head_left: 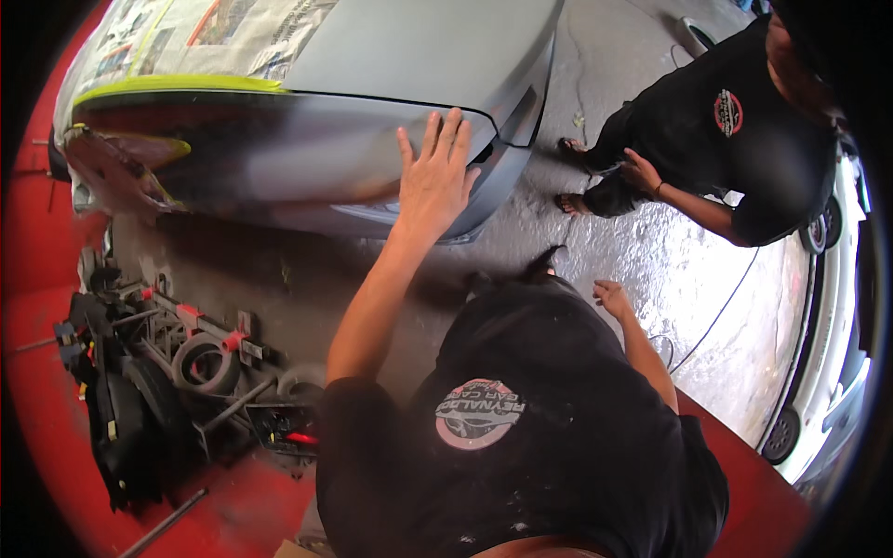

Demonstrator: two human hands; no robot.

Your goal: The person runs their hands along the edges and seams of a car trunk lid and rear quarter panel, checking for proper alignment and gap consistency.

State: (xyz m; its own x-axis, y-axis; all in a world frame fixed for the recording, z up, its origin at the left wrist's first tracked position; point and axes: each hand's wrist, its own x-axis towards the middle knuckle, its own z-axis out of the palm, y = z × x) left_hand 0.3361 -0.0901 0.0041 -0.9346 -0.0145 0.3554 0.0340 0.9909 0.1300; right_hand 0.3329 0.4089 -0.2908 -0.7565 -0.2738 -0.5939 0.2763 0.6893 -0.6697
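Observation:
My left hand (435,177) lies flat, fingers spread, on the grey side panel (326,139) of a car, near the panel's right end. The panel is patchy: dark at the left, pale grey toward my hand. Above it runs the car's smooth grey upper panel (409,51). Newspaper (233,42) covers the part at the upper left, edged with yellow masking tape (177,86). My right hand (611,296) hangs beside my body over the floor, fingers loosely apart, with nothing visible in it.
A co-worker in dark clothes (698,121) stands at the upper right on the wet-looking floor (688,270). Car parts, including a tyre (205,363), are heaped at the left beside a red wall. White cars (828,335) stand along the right; a thin cable (721,312) crosses the floor.

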